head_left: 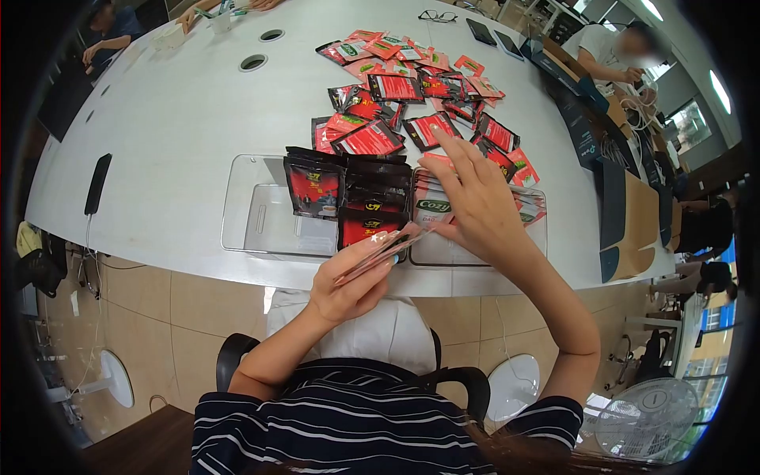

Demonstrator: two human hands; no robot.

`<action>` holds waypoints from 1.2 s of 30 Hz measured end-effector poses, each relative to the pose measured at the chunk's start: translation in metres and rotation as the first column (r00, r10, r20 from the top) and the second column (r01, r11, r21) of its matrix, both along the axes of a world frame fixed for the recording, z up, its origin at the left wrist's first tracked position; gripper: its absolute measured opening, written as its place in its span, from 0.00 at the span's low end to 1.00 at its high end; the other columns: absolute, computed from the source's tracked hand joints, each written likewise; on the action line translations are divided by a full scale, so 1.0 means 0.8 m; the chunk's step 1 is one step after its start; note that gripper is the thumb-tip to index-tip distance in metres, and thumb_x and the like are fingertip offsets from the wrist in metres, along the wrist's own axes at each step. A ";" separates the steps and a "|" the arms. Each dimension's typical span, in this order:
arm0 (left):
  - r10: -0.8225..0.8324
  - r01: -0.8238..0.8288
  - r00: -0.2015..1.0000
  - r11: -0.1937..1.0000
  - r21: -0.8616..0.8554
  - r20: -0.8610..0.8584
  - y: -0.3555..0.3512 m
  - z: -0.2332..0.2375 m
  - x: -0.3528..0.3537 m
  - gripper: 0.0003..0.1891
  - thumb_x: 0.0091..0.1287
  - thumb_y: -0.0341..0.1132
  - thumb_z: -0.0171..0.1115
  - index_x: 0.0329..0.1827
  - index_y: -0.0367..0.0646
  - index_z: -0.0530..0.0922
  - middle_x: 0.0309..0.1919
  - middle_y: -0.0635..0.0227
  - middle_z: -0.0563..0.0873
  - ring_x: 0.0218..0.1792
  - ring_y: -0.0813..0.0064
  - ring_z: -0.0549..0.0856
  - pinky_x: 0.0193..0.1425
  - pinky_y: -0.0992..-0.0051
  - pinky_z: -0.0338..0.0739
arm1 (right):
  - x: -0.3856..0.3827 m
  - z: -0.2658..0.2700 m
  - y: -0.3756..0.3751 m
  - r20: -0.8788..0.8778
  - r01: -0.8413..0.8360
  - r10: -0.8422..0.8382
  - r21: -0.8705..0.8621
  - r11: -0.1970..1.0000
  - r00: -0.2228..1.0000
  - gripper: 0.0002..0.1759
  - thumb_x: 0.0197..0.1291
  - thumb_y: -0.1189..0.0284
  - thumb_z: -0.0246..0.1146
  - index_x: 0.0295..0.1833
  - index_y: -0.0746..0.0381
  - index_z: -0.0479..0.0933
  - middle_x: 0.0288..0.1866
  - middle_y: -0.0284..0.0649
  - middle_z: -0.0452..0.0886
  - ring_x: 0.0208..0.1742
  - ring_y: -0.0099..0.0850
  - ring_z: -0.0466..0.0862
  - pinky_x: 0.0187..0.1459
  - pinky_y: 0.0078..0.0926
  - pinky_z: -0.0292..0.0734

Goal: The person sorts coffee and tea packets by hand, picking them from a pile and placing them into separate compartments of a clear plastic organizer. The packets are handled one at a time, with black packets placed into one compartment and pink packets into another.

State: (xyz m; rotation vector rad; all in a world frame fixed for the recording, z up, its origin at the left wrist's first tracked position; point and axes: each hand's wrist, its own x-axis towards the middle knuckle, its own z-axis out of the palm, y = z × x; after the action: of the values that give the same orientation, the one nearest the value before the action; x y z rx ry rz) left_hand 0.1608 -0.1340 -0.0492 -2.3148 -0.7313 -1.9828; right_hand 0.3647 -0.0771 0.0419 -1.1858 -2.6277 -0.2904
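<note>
Low in the middle, my left hand pinches a few thin pinkish sachets, seen almost edge-on. My right hand is above the right clear plastic tray, its fingers apart and the thumb close to the held sachets. Beneath it, pink Cozy sachets stand in that tray, partly covered by the hand. The left clear tray holds rows of black-and-red coffee sachets, with one group leaning at its middle. Past my right fingertips lies a loose pile of red, black and pink sachets.
A black phone-like object with a cable lies at the left. Two phones and eyeglasses are at the back. Open dark cardboard boxes line the right edge. Another person handles cables there; others sit at the far left.
</note>
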 end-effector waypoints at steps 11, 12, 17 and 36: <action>-0.033 0.034 0.999 0.999 -0.033 0.032 0.001 0.003 0.000 0.21 0.48 0.16 0.67 0.47 0.37 0.78 0.53 0.37 0.77 0.49 0.54 0.84 0.50 0.69 0.83 | -0.003 0.003 -0.003 -0.040 0.014 -0.014 -0.001 1.000 0.999 0.46 0.35 0.63 0.77 0.64 0.57 0.66 0.68 0.45 0.65 0.65 0.41 0.68 0.57 0.37 0.66; -0.043 0.044 0.998 0.999 -0.032 0.035 0.002 0.003 0.000 0.22 0.48 0.16 0.67 0.49 0.38 0.78 0.53 0.38 0.77 0.50 0.54 0.84 0.50 0.70 0.82 | -0.004 0.010 -0.006 -0.086 -0.002 0.002 0.005 1.000 0.996 0.43 0.35 0.63 0.77 0.62 0.57 0.68 0.65 0.44 0.68 0.63 0.41 0.70 0.56 0.36 0.67; -0.138 0.144 0.989 0.984 -0.102 0.058 -0.002 0.004 0.000 0.26 0.54 0.19 0.65 0.58 0.39 0.75 0.55 0.43 0.79 0.51 0.56 0.84 0.54 0.72 0.79 | 0.001 0.035 -0.024 -0.433 -0.206 0.219 0.076 0.975 0.874 0.27 0.37 0.67 0.76 0.47 0.59 0.77 0.43 0.39 0.81 0.46 0.39 0.78 0.46 0.32 0.70; -0.284 0.300 0.954 0.920 -0.253 0.098 0.002 -0.001 0.006 0.15 0.60 0.23 0.63 0.50 0.32 0.75 0.47 0.45 0.83 0.39 0.58 0.88 0.42 0.69 0.84 | 0.079 0.044 -0.049 -0.263 0.195 -0.195 -0.027 0.980 0.945 0.14 0.36 0.78 0.72 0.30 0.62 0.75 0.33 0.35 0.76 0.40 0.32 0.76 0.36 0.28 0.73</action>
State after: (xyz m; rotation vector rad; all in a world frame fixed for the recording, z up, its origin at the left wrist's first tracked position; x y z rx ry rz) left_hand 0.1654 -0.1321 -0.0503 -2.6690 -0.7317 -2.2026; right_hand 0.4282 -0.1167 0.0770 -1.3833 -2.2873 -0.1532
